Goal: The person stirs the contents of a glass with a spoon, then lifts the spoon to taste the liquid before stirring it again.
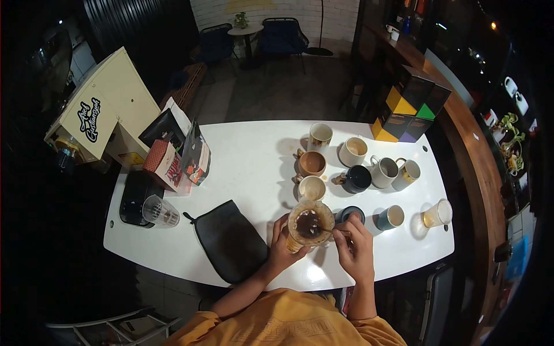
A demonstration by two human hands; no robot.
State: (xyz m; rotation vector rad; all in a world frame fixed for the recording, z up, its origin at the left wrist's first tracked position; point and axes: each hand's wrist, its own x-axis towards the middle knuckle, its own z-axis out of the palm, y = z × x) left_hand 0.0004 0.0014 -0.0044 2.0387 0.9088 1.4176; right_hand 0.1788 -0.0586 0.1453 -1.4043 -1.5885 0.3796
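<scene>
My left hand (284,249) is wrapped round a wide-mouthed clear cup (295,235), held above the near edge of the table. Dark brown liquid (307,222) with pale foam flecks lies inside, and brown residue coats the inner wall. My right hand (354,249) is closed in a pinch at the cup's right rim. From its fingertips a thin stirring utensil (326,230) runs into the liquid; its lower end is hidden. Just beyond the cup stands a cream mug (312,188). A dark blue-grey cup (350,214) is partly hidden behind my right hand.
Several mugs, including a black mug (356,179), stand on the white table (248,155). A tall glass (437,214) is at the right. On the left lie a black pouch (231,242), a clear plastic cup (161,211), coffee bags (196,153) and a cream machine (107,104).
</scene>
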